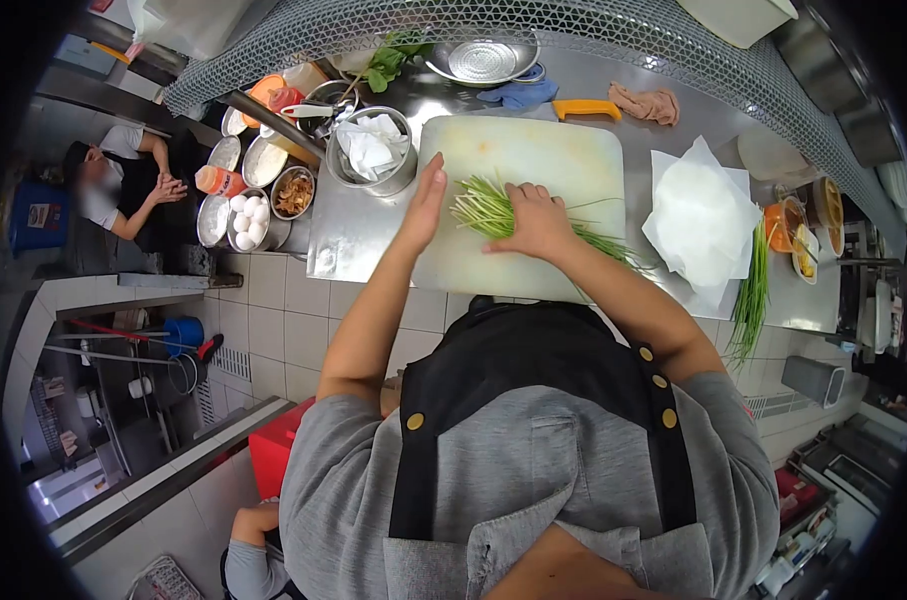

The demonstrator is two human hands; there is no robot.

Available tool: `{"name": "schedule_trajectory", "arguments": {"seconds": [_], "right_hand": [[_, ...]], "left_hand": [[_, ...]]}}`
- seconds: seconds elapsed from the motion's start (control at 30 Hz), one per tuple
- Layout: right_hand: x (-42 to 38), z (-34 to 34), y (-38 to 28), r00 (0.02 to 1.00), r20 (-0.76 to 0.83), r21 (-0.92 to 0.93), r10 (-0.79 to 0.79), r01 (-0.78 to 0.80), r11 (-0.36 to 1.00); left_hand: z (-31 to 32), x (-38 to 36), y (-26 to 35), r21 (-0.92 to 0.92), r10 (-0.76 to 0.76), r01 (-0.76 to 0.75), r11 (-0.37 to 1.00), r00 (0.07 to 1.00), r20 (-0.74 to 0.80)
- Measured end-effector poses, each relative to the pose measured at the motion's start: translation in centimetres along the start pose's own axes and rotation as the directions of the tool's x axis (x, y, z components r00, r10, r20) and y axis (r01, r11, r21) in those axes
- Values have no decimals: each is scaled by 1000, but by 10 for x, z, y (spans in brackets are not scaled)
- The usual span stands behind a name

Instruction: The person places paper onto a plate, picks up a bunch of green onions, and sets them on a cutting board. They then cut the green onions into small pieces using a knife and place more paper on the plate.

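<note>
A pale cutting board (pixel 534 150) lies on a steel counter (pixel 349 235). A bunch of thin green chives (pixel 479 205) lies across the board, its stalks trailing to the right. My right hand (pixel 536 222) presses down on the middle of the bunch with curled fingers. My left hand (pixel 424 200) stands on its edge at the board's left side, fingers straight and together, just left of the chives' cut ends and holding nothing.
A metal pot with white cloth (pixel 374 150) stands left of the board. An orange-handled knife (pixel 586 108) lies behind it. White paper sheets (pixel 699 215), more chives (pixel 752 295) and sauce bowls (pixel 786 225) are at the right. Eggs (pixel 246 220) and a seated person (pixel 124 190) are at the left.
</note>
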State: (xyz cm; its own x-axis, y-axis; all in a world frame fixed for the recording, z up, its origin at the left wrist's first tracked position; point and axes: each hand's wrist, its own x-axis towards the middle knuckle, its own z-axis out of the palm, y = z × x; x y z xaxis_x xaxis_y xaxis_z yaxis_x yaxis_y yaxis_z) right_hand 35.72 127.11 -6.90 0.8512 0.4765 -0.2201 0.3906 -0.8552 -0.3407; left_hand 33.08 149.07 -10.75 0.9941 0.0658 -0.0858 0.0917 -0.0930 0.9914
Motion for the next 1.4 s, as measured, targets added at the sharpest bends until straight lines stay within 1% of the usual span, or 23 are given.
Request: {"name": "schedule_trajectory", "arguments": {"seconds": [0.07,0.1,0.17,0.23,0.43,0.5,0.53,0.6,0.63,0.7,0.73,0.77,0.83,0.93,0.97,1.0,1.07,1.13,1.2,1.27,1.3,1.37,1.4], "right_hand": [[-7,3,0,997,68,-62,-26,30,998],[-6,8,2,997,69,-61,-24,28,998],[-4,25,9,998,-33,-88,-45,42,995],[-5,33,18,996,-61,-104,-65,58,993],[-15,19,14,984,-116,-145,-133,116,983],[-15,21,15,979,-138,-159,-149,127,979],[-15,26,17,976,-150,-178,-155,128,976],[-14,36,23,974,-169,-196,-152,118,973],[-13,40,26,976,-166,-179,-140,109,978],[-16,45,31,979,-172,-162,-106,78,984],[-16,49,30,984,-152,-181,-89,60,982],[-18,48,30,988,-135,-199,-70,42,979],[-25,40,31,980,-188,-180,-71,37,983],[-33,11,35,948,-307,-113,-81,49,992],[-27,4,45,927,-373,-12,-32,29,999],[-21,-4,56,904,-428,88,19,21,996],[2,-22,89,888,-444,132,116,-62,989],[40,-24,126,865,-488,79,122,-95,992],[91,-30,151,865,-494,38,87,-78,996],[141,-42,163,966,-163,-231,200,-235,944],[164,-44,174,970,-167,-231,179,-215,949],[193,-43,201,999,-9,-240,41,-42,970],[201,-44,207,999,26,-256,23,-16,967]], "left_hand": [[19,-6,-22,3,16,-16,1000,1000,-20],[31,-6,-28,72,75,-75,995,997,1],[40,-8,-18,21,39,-40,999,998,45],[44,-8,-10,-31,4,-1,1000,996,91],[32,13,-16,35,36,-36,999,999,3],[40,15,-16,232,29,-99,968,958,285],[40,17,-16,234,30,-102,967,956,293],[38,26,-10,-4,24,-24,1000,982,187],[37,34,-9,-1,29,-29,1000,980,198],[41,54,-9,127,138,-139,982,990,14],[48,67,-8,125,144,-148,981,989,34],[58,79,-1,269,237,-247,931,969,67],[84,97,27,519,438,-440,733,889,135],[128,123,54,395,444,-482,782,876,190],[141,128,56,311,476,-512,801,859,188],[151,121,69,310,482,-519,797,855,191],[163,76,107,131,360,-375,918,925,122],[162,30,115,78,322,-339,938,931,174],[153,-6,98,97,258,-297,950,920,297],[134,-39,88,69,151,-182,981,936,319],[124,-53,85,98,104,-135,986,956,273],[100,-78,72,133,34,-55,990,988,152],[88,-89,60,138,7,-18,990,997,77]]}}
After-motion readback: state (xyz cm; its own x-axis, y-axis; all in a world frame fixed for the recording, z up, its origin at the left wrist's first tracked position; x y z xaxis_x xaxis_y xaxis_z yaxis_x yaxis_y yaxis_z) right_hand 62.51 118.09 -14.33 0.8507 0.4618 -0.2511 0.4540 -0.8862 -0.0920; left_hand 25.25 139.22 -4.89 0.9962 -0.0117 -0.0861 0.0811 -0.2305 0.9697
